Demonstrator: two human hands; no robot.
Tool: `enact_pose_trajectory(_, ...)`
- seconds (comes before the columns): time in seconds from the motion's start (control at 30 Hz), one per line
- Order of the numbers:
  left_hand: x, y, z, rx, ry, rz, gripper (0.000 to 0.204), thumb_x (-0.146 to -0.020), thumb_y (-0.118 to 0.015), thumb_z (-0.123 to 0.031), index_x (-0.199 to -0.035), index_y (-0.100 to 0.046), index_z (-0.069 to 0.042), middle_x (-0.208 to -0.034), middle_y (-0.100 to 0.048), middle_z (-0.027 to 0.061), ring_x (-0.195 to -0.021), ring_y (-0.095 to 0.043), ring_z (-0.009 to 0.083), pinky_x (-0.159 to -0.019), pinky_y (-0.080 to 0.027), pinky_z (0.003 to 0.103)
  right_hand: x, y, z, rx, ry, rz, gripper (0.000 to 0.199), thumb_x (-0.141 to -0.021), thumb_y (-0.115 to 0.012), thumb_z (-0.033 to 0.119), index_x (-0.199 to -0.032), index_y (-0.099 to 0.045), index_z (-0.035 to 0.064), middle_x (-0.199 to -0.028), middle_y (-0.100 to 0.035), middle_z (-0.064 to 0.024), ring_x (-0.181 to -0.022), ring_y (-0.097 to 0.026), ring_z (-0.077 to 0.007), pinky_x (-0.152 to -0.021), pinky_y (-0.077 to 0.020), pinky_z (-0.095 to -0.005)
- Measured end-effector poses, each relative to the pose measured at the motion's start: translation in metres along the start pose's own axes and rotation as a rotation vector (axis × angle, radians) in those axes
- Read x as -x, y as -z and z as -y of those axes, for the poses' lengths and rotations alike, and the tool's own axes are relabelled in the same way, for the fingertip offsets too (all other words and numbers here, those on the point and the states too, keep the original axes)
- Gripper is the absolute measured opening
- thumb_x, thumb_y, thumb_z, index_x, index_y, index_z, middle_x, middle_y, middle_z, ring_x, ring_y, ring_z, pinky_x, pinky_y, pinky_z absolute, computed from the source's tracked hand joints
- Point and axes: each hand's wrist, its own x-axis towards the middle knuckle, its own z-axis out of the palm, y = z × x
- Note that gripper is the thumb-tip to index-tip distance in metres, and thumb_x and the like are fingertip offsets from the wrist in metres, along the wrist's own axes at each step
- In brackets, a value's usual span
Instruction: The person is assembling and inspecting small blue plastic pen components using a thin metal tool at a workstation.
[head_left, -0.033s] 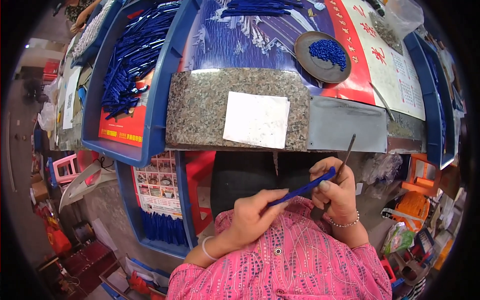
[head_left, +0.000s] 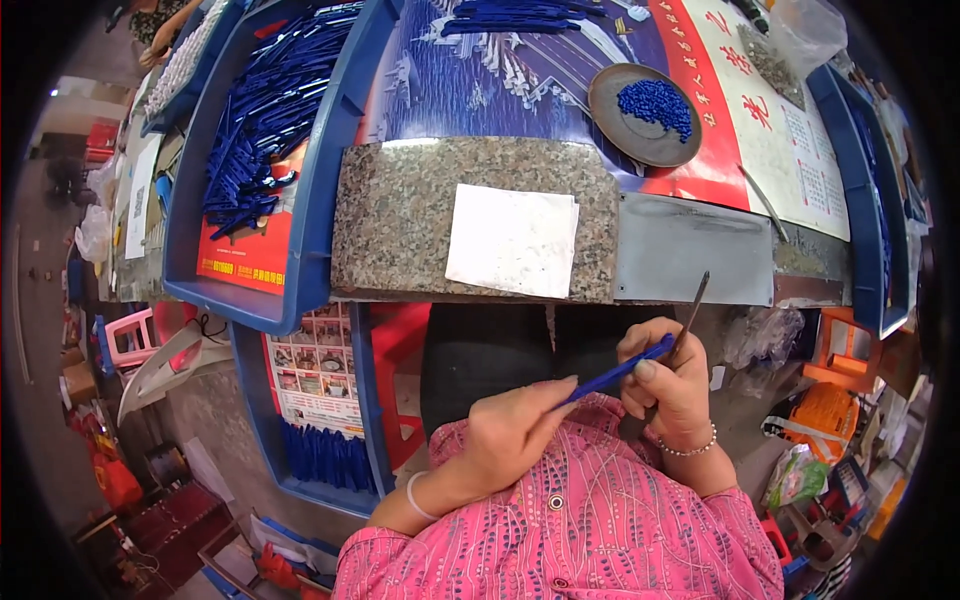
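In front of my lap, my left hand [head_left: 510, 428] is closed round the lower end of a slender, glossy blue stick [head_left: 603, 384]. The stick slants up to the right, and its slightly hooked far tip reaches the fingers of my right hand [head_left: 668, 378]. That hand is closed on a slim, dark metal tool [head_left: 697, 300] whose narrow blade points up. Its thick dark handle end [head_left: 636, 424] shows below my palm. The thumb of my right hand presses against the stick near its tip. My fingers hide part of both things.
A white paper pad [head_left: 512, 240] lies on the speckled stone slab [head_left: 395, 215], beside a grey metal plate [head_left: 693, 250]. Farther back sit a round dish [head_left: 650, 150] of small blue pieces and several blue sticks [head_left: 520, 15]. Blue trays [head_left: 318, 200] flank the bench; another tray [head_left: 375, 430] stands lower left.
My left hand has shifted slightly up and right along the blue stick, covering more of it. My right hand with the metal tool has barely moved.
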Motion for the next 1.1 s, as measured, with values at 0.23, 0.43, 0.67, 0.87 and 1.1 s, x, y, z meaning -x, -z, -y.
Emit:
enact_pose_trajectory(0.23,-0.011,-0.005,-0.003,-0.005,-0.236,-0.034,0.033,-0.069,-0.072,-0.005,-0.099,-0.059,0.001,-0.077,-0.065,0.0125,-0.058,-0.064,0.0181,-0.051,-0.050,0.027,0.003,0.003,-0.006,-0.021,0.074,0.008,0.029,-0.091,-0.050,0.021,-0.096,-0.052,-0.0072,-0.070,-0.050,-0.0065,-0.045,-0.039,-0.0068,-0.040,-0.0362,-0.0207)
enact_pose_trajectory(0.43,-0.009,-0.005,-0.014,0.249,0.052,0.046,0.026,-0.068,-0.071,-0.004,-0.092,-0.060,0.000,-0.064,-0.061,0.0078,-0.049,-0.059,0.0151,-0.045,-0.046,0.026,0.000,0.008,-0.010,-0.005,0.066,0.080,0.035,-0.092,-0.045,0.026,-0.098,-0.053,-0.0072,-0.069,-0.049,-0.0085,-0.044,-0.037,-0.0073,-0.039,-0.0348,-0.0206)
enact_pose_trajectory(0.67,-0.013,-0.004,-0.007,-0.214,-0.361,-0.081,0.028,-0.065,-0.073,-0.002,-0.088,-0.058,0.003,-0.069,-0.062,0.0109,-0.054,-0.060,0.0207,-0.046,-0.047,0.028,0.002,0.005,-0.013,-0.079,0.064,0.059,0.040,-0.093,-0.041,0.028,-0.106,-0.047,-0.0088,-0.070,-0.050,-0.0104,-0.044,-0.036,-0.0077,-0.038,-0.0349,-0.0221)
enact_pose_trajectory(0.87,-0.011,-0.004,-0.007,-0.296,-0.410,-0.092,0.029,-0.064,-0.074,-0.002,-0.088,-0.057,0.004,-0.070,-0.062,0.0121,-0.054,-0.060,0.0215,-0.047,-0.048,0.029,0.000,0.005,-0.015,-0.115,0.062,0.084,0.040,-0.093,-0.041,0.027,-0.107,-0.047,-0.0095,-0.072,-0.053,-0.0113,-0.045,-0.037,-0.0080,-0.039,-0.0352,-0.0222)
enact_pose_trajectory(1.1,-0.014,-0.003,-0.010,-0.153,-0.297,-0.095,0.029,-0.064,-0.074,-0.001,-0.087,-0.056,0.003,-0.067,-0.060,0.0105,-0.052,-0.059,0.0222,-0.045,-0.047,0.029,0.000,0.002,-0.014,-0.125,0.022,0.067,0.040,-0.092,-0.041,0.027,-0.108,-0.048,-0.0095,-0.074,-0.054,-0.0108,-0.044,-0.036,-0.0082,-0.039,-0.0340,-0.0222)
